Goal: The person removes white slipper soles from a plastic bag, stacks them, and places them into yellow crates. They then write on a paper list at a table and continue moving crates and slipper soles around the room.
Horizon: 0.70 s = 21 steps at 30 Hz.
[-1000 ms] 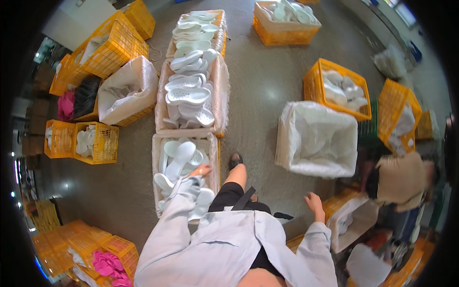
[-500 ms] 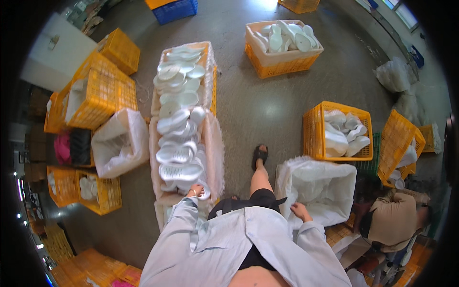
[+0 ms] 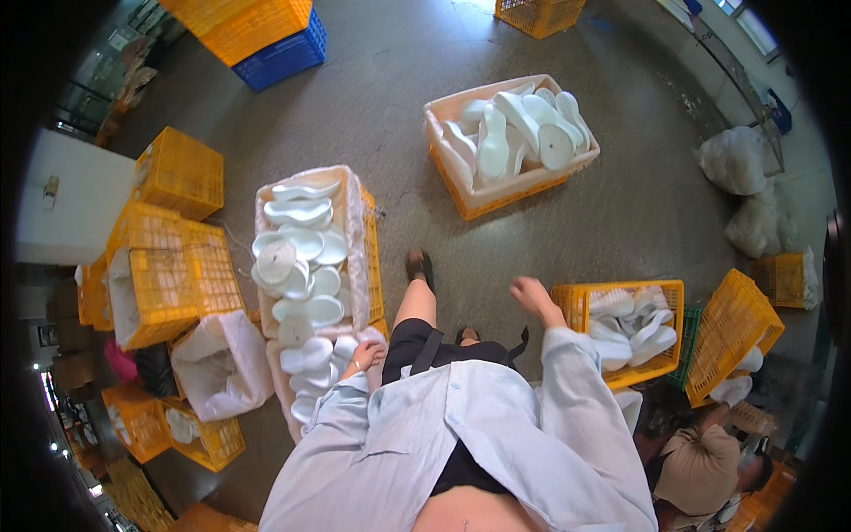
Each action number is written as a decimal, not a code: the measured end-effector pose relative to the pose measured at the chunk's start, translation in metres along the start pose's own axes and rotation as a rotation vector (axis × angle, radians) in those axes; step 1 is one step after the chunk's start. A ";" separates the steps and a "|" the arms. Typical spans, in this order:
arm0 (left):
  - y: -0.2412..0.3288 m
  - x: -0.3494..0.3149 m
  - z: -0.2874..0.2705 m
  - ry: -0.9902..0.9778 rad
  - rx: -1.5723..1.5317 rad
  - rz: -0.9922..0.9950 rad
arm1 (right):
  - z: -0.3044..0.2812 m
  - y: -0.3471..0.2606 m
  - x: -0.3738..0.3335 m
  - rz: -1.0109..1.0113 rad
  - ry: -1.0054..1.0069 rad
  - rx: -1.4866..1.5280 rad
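Observation:
My left hand [image 3: 368, 355], a bracelet at its wrist, hovers low over the right side of a liner-covered crate. Its fingers are loosely bent and I see nothing held in them. Just beyond the fingertips lies a white shoe sole [image 3: 372, 336], and more white soles [image 3: 308, 355] overlap in that crate. Whether the fingers touch one I cannot tell. Out to the right, my right hand [image 3: 530, 296] hangs empty over the floor with loose fingers, beside a yellow crate [image 3: 618, 289] of white soles [image 3: 654, 335].
Ahead on the left, a lined crate [image 3: 370, 253] holds layered soles. Another full lined crate [image 3: 506, 199] stands ahead on the floor. Yellow crates [image 3: 180, 173] are stacked at far left beside a lined bin [image 3: 253, 362]. A seated person [image 3: 700, 461] works at lower right.
I have stepped forward, so the crates sit lower in view. My right hand has moved away from the white-lined crate and swung forward. My left hand now hovers further along the sole row.

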<state>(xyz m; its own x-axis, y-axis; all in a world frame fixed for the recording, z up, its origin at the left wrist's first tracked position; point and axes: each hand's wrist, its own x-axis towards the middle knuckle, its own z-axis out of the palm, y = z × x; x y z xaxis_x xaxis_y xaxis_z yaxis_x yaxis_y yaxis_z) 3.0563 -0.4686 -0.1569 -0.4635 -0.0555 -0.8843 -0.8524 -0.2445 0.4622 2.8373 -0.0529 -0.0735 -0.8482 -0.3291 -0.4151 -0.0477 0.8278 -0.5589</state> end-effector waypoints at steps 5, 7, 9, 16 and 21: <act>0.103 0.094 -0.051 0.084 0.275 -0.236 | -0.064 -0.083 0.197 -0.077 0.210 0.316; 0.166 0.141 -0.080 0.186 0.320 -0.295 | -0.072 -0.088 0.251 -0.078 0.226 0.460; 0.241 0.190 -0.101 0.274 0.239 -0.094 | -0.074 -0.074 0.273 0.154 0.162 0.396; 0.572 0.308 -0.054 0.166 0.199 0.365 | -0.065 -0.017 0.226 0.489 -0.275 0.131; 0.686 0.344 0.035 -0.033 0.378 0.578 | -0.061 -0.018 0.224 0.607 -0.329 0.175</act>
<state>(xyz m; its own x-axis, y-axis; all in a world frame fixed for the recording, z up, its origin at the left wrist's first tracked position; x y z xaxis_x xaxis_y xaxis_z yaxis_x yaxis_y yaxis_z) 2.3040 -0.6219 -0.1422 -0.8707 -0.0450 -0.4898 -0.4899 0.1697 0.8551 2.6161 -0.1135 -0.1125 -0.4933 0.0238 -0.8695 0.4914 0.8325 -0.2560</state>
